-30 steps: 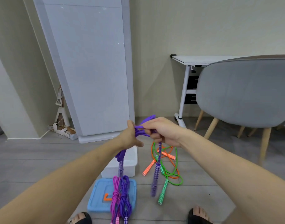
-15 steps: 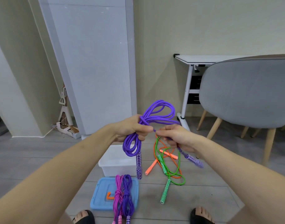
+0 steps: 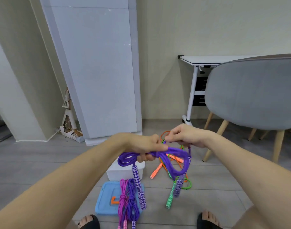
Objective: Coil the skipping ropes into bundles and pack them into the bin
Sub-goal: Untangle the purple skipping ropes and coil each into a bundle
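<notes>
Above white plastic bin (image 3: 125, 171), we hold purple braided skipping rope (image 3: 171, 156) mid-air: left hand (image 3: 146, 148) grips bundle's waist, right hand (image 3: 184, 136) pinches loose strand. Rope looks light, limp; we judge waist best hold, loops spring loose otherwise.

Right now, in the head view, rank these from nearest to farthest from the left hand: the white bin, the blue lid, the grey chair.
1. white bin: just below the left hand.
2. blue lid: lower, near the feet.
3. grey chair: far right, by the wall.
</notes>
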Motion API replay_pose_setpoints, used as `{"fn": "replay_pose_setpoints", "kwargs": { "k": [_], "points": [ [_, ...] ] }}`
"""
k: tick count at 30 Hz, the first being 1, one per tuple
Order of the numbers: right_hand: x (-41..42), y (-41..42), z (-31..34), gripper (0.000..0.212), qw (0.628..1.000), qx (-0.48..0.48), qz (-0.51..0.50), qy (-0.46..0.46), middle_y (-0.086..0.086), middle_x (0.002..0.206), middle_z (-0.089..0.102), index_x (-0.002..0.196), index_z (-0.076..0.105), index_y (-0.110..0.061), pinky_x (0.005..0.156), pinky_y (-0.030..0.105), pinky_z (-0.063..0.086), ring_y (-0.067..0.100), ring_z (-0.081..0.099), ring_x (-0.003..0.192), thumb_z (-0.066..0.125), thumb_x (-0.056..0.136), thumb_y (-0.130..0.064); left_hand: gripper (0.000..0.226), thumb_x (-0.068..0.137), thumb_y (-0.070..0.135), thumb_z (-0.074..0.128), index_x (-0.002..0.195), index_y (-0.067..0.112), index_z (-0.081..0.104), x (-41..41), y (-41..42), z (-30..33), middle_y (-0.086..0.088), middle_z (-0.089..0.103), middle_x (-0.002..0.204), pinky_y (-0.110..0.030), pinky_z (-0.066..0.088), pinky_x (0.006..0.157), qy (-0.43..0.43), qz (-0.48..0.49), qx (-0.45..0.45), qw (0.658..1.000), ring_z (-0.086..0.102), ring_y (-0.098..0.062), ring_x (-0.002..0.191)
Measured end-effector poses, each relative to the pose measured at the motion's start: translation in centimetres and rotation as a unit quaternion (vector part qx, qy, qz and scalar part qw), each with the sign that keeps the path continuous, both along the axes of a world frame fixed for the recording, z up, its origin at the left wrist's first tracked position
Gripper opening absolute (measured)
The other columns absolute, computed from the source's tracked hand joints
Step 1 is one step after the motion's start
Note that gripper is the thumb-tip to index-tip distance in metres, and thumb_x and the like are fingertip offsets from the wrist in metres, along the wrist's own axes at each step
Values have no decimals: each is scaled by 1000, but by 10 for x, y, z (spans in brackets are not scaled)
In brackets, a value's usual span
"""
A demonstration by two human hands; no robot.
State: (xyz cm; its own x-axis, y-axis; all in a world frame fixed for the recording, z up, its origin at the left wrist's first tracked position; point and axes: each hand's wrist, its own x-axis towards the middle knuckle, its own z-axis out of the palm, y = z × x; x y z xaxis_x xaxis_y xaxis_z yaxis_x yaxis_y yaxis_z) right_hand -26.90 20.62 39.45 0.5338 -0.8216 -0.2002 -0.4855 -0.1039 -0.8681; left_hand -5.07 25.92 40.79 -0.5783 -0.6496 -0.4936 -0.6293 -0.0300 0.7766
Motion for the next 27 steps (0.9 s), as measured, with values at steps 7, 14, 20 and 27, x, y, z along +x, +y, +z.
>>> {"fn": "replay_pose_setpoints", "kwargs": {
  "k": [7, 14, 20, 27],
  "points": [
    [42, 9, 2, 26, 979, -170, -92, 58, -4, 54, 49, 68, 71, -19, 44, 20, 31, 7, 39, 47, 72, 92, -29, 31, 103, 33, 52, 107, 20, 25, -1, -19, -57, -10, 41, 80, -27, 35, 45, 15, 197, -96, 976, 33, -13, 51],
    [35, 15, 9, 19, 982, -86, -93, -138, -3, 64, 52, 89, 70, -12, 44, 22, 20, 6, 31, 45, 57, 102, -15, 22, 107, 23, 45, 116, 23, 25, 10, -31, -28, -6, 42, 73, -22, 35, 46, 411, 364, -18, 836, 28, -10, 50],
    [48, 21, 7, 15, 980, -88, -60, -170, -6, 66, 55, 93, 64, -10, 46, 23, 21, 8, 32, 50, 55, 104, -14, 21, 109, 31, 39, 96, 15, 37, 7, -36, -5, -2, 37, 66, -21, 36, 46, 519, 358, -37, 775, 27, -8, 48],
    [35, 26, 17, 23, 979, -163, -44, -114, 14, 83, 62, 82, 60, -16, 44, 10, 29, -1, 37, 43, 55, 104, -10, 34, 106, 44, 39, 89, 15, 40, 10, -19, 8, 1, 28, 68, -20, 23, 45, 472, 296, -42, 829, 16, -8, 52]
  ]
}}
